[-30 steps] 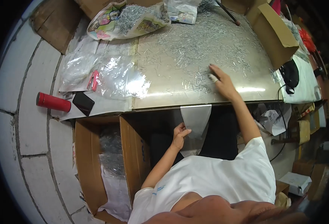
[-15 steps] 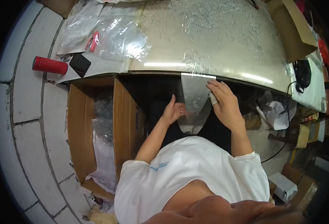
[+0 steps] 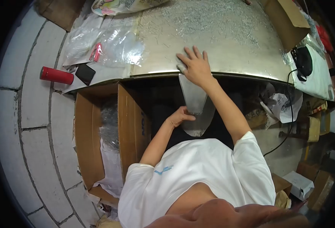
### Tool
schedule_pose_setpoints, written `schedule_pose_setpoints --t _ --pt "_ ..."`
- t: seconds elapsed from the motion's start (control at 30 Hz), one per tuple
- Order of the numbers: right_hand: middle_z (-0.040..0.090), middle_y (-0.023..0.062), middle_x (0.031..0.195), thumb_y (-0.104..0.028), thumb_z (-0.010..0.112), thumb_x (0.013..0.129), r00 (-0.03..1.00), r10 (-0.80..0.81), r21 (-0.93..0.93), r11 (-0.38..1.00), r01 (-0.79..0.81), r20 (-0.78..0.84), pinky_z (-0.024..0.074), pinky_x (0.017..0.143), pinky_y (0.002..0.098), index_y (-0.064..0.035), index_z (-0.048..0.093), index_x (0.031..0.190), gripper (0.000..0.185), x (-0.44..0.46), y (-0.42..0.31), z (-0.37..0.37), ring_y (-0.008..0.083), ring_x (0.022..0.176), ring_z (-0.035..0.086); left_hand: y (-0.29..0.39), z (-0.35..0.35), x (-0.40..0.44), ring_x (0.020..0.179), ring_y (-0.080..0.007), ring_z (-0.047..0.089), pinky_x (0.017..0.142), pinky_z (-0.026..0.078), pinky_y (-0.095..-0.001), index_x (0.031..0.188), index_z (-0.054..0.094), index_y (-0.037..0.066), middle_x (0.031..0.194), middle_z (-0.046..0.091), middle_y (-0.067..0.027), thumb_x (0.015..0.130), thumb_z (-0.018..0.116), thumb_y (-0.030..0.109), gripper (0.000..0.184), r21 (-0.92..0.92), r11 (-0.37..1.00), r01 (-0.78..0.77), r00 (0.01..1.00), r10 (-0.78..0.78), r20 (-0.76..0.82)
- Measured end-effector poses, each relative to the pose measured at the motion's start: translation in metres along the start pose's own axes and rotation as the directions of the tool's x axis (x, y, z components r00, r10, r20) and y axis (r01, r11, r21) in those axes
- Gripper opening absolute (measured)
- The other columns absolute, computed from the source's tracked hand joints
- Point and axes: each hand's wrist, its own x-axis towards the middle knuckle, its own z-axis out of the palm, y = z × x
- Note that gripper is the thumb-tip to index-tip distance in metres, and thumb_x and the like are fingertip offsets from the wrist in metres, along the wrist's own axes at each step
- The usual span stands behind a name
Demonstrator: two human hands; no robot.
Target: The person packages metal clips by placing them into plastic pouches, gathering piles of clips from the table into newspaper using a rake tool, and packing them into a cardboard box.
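A grey, tapered, smooth piece (image 3: pixel 193 93) slopes from the table edge down to my lap. Whether it is metal or clear plastic I cannot tell. My left hand (image 3: pixel 180 116) is closed on its lower left side, thumb across the top and the other fingers partly hidden. At the table's front edge, above the piece's upper end, my right hand (image 3: pixel 197 67) lies with fingers spread and a white cover on one digit. Many thin, short metal pieces (image 3: pixel 213 22) are scattered over the table (image 3: pixel 156 57) beyond it.
Left of my lap stands an open cardboard box (image 3: pixel 89 144) with plastic and paper inside. A red cylinder (image 3: pixel 57 75), a black phone-like object (image 3: pixel 85 74), a pink-red tool (image 3: pixel 95 52) and plastic film (image 3: pixel 118 49) lie on the left. A cable (image 3: pixel 290 110) hangs at the right.
My right hand has moved from the piece's right side up onto the table edge. My left hand has closed on the piece. The small cluster of metal bits by the edge is no longer visible there.
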Motion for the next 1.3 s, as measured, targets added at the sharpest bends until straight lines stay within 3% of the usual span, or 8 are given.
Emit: schedule_pose_setpoints --t 0.33,0.4,0.57,0.63,0.8,0.87,1.1,1.3 --pt "0.057 0.0161 0.125 0.014 0.050 0.073 1.000 -0.022 0.319 0.947 0.017 0.011 0.0436 0.101 0.0372 -0.0021 0.059 0.120 0.050 -0.115 -0.013 -0.062 0.0345 0.122 0.052 0.007 -0.008 -0.004 0.109 -0.0202 0.062 0.098 0.047 -0.0317 0.127 0.054 -0.004 0.117 0.065 -0.0109 0.071 0.066 -0.010 0.058 -0.098 0.995 0.008 0.996 0.000 0.085" --pt "0.063 0.0179 0.112 0.017 0.047 0.074 0.972 0.108 0.574 0.791 -0.211 0.208 0.0490 0.091 0.0350 0.0008 0.061 0.112 0.044 -0.125 -0.007 -0.068 0.0350 0.108 0.060 0.011 -0.001 -0.003 0.109 -0.0206 0.062 0.100 0.046 -0.0325 0.127 0.053 -0.005 0.116 0.065 -0.0108 0.071 0.068 -0.009 0.059 -0.137 0.991 -0.005 0.996 0.018 0.093" --pt "0.065 0.0221 0.104 0.004 0.053 0.080 0.989 0.023 0.543 0.834 -0.099 0.145 0.0511 0.083 0.0430 -0.0011 0.065 0.109 0.032 -0.156 -0.008 0.003 0.0378 0.097 0.063 -0.003 -0.002 0.003 0.099 -0.0167 0.064 0.079 0.056 -0.0299 0.125 0.054 -0.002 0.111 0.065 -0.0075 0.072 0.074 -0.004 0.057 0.042 0.999 -0.010 0.999 0.012 -0.046" --pt "0.066 0.0228 0.098 -0.003 0.055 0.082 0.803 -0.062 0.391 0.893 -0.221 0.593 0.0515 0.082 0.0449 -0.0009 0.066 0.107 0.028 -0.148 -0.021 -0.012 0.0394 0.093 0.064 -0.013 -0.005 0.005 0.097 -0.0162 0.064 0.075 0.057 -0.0293 0.125 0.054 -0.002 0.111 0.065 -0.0074 0.072 0.075 -0.002 0.057 0.066 0.997 0.041 0.998 -0.038 -0.057" --pt "0.067 0.0205 0.103 -0.002 0.056 0.081 0.907 0.146 0.465 0.820 -0.334 0.395 0.0521 0.082 0.0398 -0.0005 0.065 0.110 0.030 -0.143 -0.005 -0.027 0.0356 0.096 0.065 -0.011 0.017 -0.013 0.094 -0.0166 0.066 0.073 0.057 -0.0284 0.126 0.055 -0.002 0.111 0.066 -0.0084 0.075 0.075 0.004 0.055 -0.132 0.969 0.208 0.969 -0.223 -0.110" --pt "0.068 0.0201 0.102 -0.003 0.057 0.083 0.928 0.169 0.493 0.808 -0.324 0.333 0.0523 0.080 0.0373 -0.0003 0.065 0.110 0.028 -0.147 0.006 -0.034 0.0344 0.094 0.067 -0.001 0.028 -0.021 0.095 -0.0170 0.066 0.075 0.058 -0.0291 0.128 0.054 -0.001 0.112 0.066 -0.0106 0.079 0.072 0.006 0.052 -0.219 0.974 0.065 0.996 -0.052 0.067" --pt "0.067 0.0153 0.106 -0.005 0.065 0.082 0.862 0.248 0.689 0.522 -0.503 0.441 0.0507 0.079 0.0329 0.0025 0.065 0.110 0.029 -0.153 0.023 -0.030 0.0204 0.094 0.065 0.023 0.037 -0.012 0.093 -0.0179 0.067 0.074 0.058 -0.0295 0.120 0.058 -0.006 0.108 0.067 -0.0119 0.084 0.070 0.010 0.041 -0.159 0.983 -0.092 0.995 0.084 -0.060" --pt "0.065 0.0115 0.086 -0.005 0.070 0.074 0.923 0.114 0.558 0.767 -0.317 0.368 0.0491 0.071 0.0329 0.0013 0.068 0.088 0.015 -0.139 0.013 -0.027 0.0213 0.077 0.063 0.026 0.044 0.004 0.097 -0.0199 0.066 0.076 0.059 -0.0327 0.121 0.055 -0.006 0.107 0.066 -0.0107 0.087 0.065 0.012 0.040 0.034 0.999 0.043 0.997 -0.040 -0.068"
